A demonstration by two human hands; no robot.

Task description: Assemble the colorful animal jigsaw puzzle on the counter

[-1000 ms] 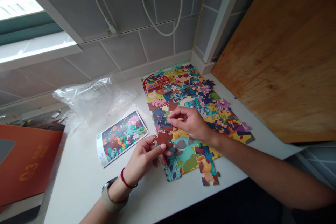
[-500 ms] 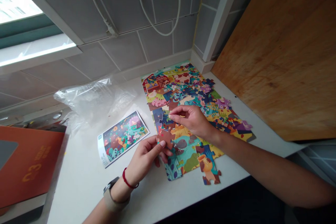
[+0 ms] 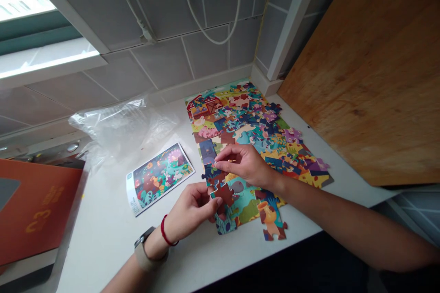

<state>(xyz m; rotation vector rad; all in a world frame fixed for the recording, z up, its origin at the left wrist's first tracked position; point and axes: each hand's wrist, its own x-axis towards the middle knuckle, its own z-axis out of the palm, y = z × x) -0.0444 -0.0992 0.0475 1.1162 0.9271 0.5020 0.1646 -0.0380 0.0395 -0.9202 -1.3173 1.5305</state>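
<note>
A brown puzzle piece with a red spot (image 3: 224,194) is held between the thumb and fingers of my left hand (image 3: 195,206), above the lower left of the puzzle pile. Just beyond it, my right hand (image 3: 244,165) pinches a dark blue puzzle piece (image 3: 210,171) at its upper edge; the fingertips partly cover it. A blue-purple piece (image 3: 207,150) lies behind that one. Beneath both hands spreads a colourful layer of puzzle pieces (image 3: 245,203). Two joined pieces with a dog-like animal (image 3: 270,219) stick out toward the front edge.
Left of the pieces lies a picture leaflet (image 3: 163,174). Crumpled clear plastic (image 3: 117,123) rests behind it, and an orange box (image 3: 37,206) stands at the far left. A tiled wall (image 3: 154,68) and a wooden board (image 3: 371,78) bound the white table (image 3: 103,247).
My right hand has come down and left with the dark blue piece, closer to my left hand. The brown piece has shifted slightly right and down and is tilted.
</note>
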